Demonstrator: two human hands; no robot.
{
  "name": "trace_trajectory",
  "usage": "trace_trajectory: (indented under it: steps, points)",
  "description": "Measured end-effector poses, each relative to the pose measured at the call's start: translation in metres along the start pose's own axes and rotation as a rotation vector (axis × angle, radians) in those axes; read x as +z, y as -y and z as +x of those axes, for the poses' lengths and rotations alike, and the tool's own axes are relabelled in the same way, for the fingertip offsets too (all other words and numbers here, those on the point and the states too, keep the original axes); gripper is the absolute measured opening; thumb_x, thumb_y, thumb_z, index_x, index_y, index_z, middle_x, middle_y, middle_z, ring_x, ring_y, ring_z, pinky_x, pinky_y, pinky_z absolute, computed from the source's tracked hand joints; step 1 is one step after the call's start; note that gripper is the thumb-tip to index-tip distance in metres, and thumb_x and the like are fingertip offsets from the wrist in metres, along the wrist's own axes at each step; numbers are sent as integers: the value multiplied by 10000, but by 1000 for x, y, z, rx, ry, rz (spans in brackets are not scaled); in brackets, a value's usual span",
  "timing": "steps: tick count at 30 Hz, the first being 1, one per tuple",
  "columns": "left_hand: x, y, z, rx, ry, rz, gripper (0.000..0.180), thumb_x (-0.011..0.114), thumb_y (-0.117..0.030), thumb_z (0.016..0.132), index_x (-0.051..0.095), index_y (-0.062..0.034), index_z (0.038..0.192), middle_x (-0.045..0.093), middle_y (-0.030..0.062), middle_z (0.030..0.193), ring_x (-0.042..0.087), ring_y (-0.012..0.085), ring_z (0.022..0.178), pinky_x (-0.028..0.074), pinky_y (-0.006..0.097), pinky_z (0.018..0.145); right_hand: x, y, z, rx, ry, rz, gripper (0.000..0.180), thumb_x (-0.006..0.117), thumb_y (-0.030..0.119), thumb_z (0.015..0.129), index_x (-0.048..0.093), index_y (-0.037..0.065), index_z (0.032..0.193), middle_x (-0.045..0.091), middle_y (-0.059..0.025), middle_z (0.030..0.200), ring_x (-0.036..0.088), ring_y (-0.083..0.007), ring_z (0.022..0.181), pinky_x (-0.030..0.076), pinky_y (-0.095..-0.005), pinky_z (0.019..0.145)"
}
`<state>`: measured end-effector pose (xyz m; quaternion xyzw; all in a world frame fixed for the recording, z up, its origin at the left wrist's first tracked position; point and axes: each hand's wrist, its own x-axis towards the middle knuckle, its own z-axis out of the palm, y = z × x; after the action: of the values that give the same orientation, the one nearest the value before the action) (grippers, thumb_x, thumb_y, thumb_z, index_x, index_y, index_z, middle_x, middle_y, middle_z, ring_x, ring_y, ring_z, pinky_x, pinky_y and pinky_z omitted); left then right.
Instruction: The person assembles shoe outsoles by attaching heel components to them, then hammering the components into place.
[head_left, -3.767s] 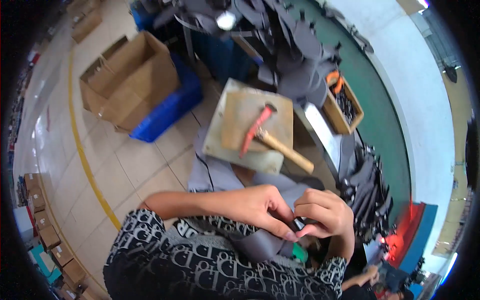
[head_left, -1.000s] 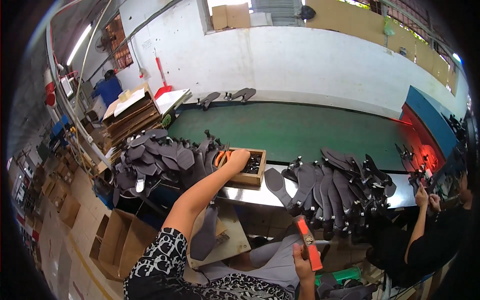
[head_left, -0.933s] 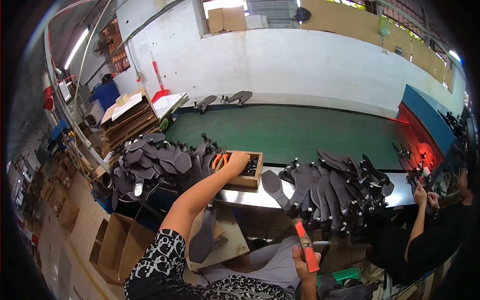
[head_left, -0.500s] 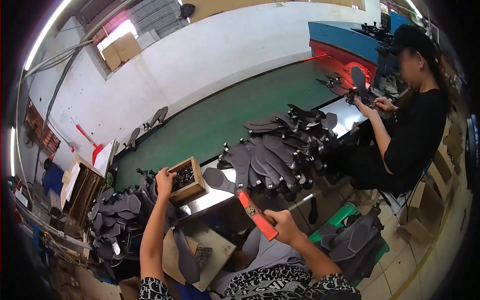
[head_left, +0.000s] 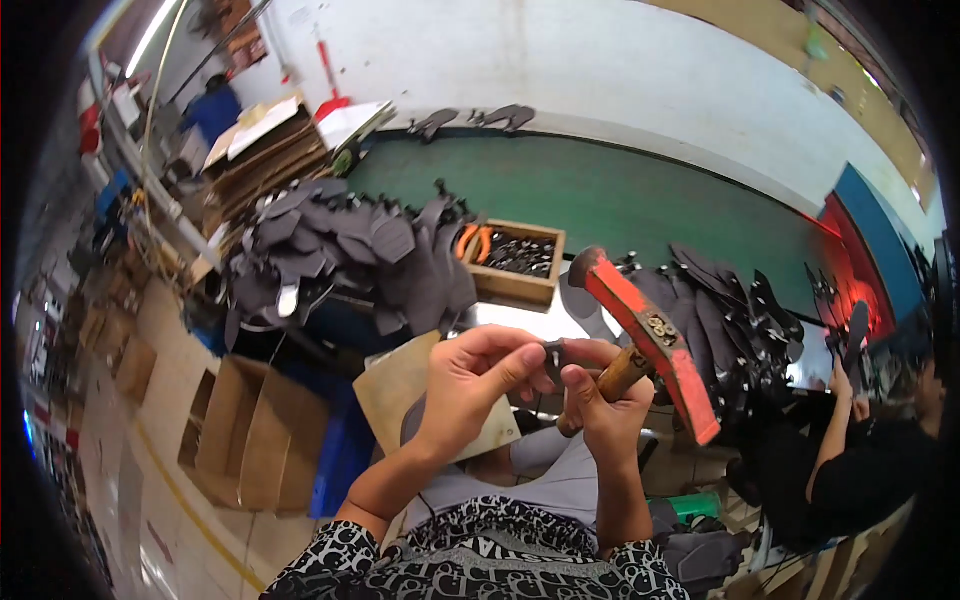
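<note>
My right hand (head_left: pixel 612 408) is closed round the wooden handle of a hammer (head_left: pixel 640 345) with a chipped red head, which tilts up and across to the right. Close beside it, my left hand (head_left: pixel 475 385) pinches a small dark curved part (head_left: pixel 554 358). The fingertips of my right hand also reach that part, between the two hands. Below them a pale square board (head_left: pixel 395 385) lies in front of my lap, partly hidden by my left arm. The edge of a dark grey sole (head_left: pixel 411 420) shows there too.
Beyond my hands, a wooden box (head_left: pixel 515 285) holds small black parts and orange-handled pliers (head_left: pixel 476 243). Dark soles are heaped at left (head_left: pixel 340 235) and right (head_left: pixel 710 310). A green conveyor belt (head_left: pixel 600 195) runs behind. Cardboard boxes (head_left: pixel 255 430) stand at lower left; a co-worker (head_left: pixel 850 460) sits at right.
My view has swung left. My left hand has come from the wooden box to meet my right hand, now with a small dark part. The hammer stays in my right hand.
</note>
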<state>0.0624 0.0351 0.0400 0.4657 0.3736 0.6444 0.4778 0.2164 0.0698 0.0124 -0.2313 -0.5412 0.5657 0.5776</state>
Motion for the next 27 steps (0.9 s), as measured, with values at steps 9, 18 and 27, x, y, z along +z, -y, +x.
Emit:
trace_trajectory:
  steps: [9, 18, 27]
  points:
    - [-46, 4, -47, 315, -161, 315, 140, 697, -43, 875, 691, 10, 1004, 642, 64, 980, 595, 92, 789, 487, 232, 672, 37, -27, -11, -50, 198, 54, 166, 667, -71, 858, 654, -11, 1013, 633, -108, 1067, 529, -38, 589, 366, -184, 441]
    - [-73, 6, -52, 497, -120, 555, 312, 757, -64, 786, 722, -60, 1095, 604, 47, 957, 579, 144, 804, 478, 269, 685, 48, -42, -16, 270, 261, 205, 198, 636, -104, 849, 627, -67, 1043, 672, -110, 948, 535, -52, 573, 370, -212, 425]
    - [-61, -4, -69, 557, -52, 945, 486, 756, 22, 707, 634, 23, 1177, 635, 99, 856, 607, 248, 763, 512, 360, 665, 32, -31, -20, 351, 436, 126, 252, 816, 140, 771, 677, 6, 932, 645, -70, 971, 612, -168, 901, 506, -322, 770]
